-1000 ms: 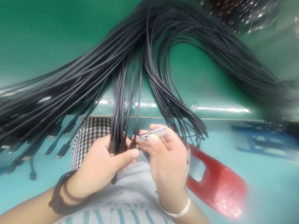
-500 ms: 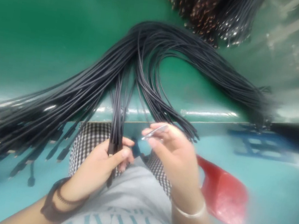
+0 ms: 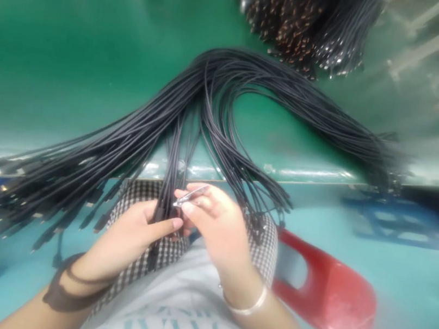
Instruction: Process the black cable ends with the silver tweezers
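Left hand (image 3: 137, 234) curled round slim black cables (image 3: 168, 179), right hand (image 3: 218, 227) pinching a silver metal tool (image 3: 191, 196). Probably partway; more cables hang either side.

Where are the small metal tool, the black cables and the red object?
Small metal tool (image 3: 191, 196), head view: middle of its shiny body.
Black cables (image 3: 228, 62), head view: top of their bend.
Red object (image 3: 329, 295), head view: solid part beside its opening.
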Demonstrator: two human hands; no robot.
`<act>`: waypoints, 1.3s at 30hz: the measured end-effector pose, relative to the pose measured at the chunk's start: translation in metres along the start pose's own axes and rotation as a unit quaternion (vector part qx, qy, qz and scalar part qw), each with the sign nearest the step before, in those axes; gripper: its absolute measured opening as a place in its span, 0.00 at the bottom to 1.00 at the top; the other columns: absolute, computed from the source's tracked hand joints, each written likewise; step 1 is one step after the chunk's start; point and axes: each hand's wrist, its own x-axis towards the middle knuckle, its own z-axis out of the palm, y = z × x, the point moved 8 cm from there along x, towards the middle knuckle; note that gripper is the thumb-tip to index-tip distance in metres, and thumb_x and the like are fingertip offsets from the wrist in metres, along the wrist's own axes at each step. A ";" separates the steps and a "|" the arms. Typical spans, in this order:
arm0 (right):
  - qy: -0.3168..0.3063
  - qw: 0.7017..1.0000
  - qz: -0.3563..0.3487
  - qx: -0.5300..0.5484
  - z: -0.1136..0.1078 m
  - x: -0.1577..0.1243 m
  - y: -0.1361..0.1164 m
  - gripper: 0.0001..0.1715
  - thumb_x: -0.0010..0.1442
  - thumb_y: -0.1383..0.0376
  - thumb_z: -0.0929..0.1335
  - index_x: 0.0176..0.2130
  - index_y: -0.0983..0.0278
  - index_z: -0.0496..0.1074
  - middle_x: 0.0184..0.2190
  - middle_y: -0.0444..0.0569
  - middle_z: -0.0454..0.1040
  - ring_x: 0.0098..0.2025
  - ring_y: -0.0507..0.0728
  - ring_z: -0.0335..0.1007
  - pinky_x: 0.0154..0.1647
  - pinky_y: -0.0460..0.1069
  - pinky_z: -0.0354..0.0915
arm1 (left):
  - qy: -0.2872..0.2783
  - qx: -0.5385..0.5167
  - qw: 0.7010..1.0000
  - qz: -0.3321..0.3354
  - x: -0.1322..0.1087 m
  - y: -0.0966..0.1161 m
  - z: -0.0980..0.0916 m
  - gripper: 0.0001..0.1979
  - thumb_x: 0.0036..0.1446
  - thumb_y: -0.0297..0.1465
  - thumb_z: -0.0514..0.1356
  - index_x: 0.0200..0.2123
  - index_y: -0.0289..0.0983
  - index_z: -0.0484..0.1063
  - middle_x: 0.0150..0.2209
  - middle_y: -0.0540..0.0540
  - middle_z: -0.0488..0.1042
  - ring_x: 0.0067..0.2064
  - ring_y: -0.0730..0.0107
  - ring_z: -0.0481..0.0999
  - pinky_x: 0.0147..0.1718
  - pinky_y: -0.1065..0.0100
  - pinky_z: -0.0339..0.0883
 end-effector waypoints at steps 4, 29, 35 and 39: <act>0.014 0.999 0.010 0.030 -0.003 0.007 0.000 0.12 0.54 0.66 0.73 0.40 0.61 0.74 0.38 0.44 0.82 0.20 0.46 0.68 0.18 0.41 0.65 | -0.072 -0.134 0.986 -0.069 -0.002 -0.011 0.010 0.06 0.55 0.32 0.68 0.35 0.35 0.80 0.33 0.44 0.82 0.32 0.66 0.80 0.31 0.71 0.75; 0.077 0.983 -0.078 0.145 -0.042 -0.018 0.012 0.13 0.54 0.72 0.75 0.40 0.58 0.79 0.34 0.42 0.83 0.38 0.51 0.81 0.41 0.45 0.77 | 0.005 -0.046 0.999 0.006 0.000 -0.009 0.026 0.10 0.56 0.35 0.68 0.32 0.39 0.71 0.22 0.54 0.75 0.26 0.72 0.73 0.28 0.71 0.68; 0.082 0.986 -0.078 0.127 -0.042 -0.017 0.010 0.12 0.54 0.73 0.75 0.38 0.58 0.79 0.32 0.40 0.82 0.34 0.49 0.80 0.37 0.41 0.77 | 0.023 -0.044 0.999 -0.006 -0.002 -0.014 0.024 0.10 0.54 0.36 0.69 0.32 0.39 0.71 0.22 0.53 0.75 0.25 0.71 0.73 0.27 0.69 0.68; 0.092 0.987 -0.071 0.107 -0.043 -0.018 0.010 0.11 0.55 0.72 0.75 0.37 0.58 0.79 0.33 0.40 0.83 0.34 0.48 0.80 0.37 0.41 0.77 | 0.027 -0.060 0.998 -0.022 -0.001 -0.020 0.024 0.11 0.53 0.36 0.70 0.31 0.39 0.71 0.23 0.52 0.75 0.24 0.71 0.72 0.25 0.69 0.67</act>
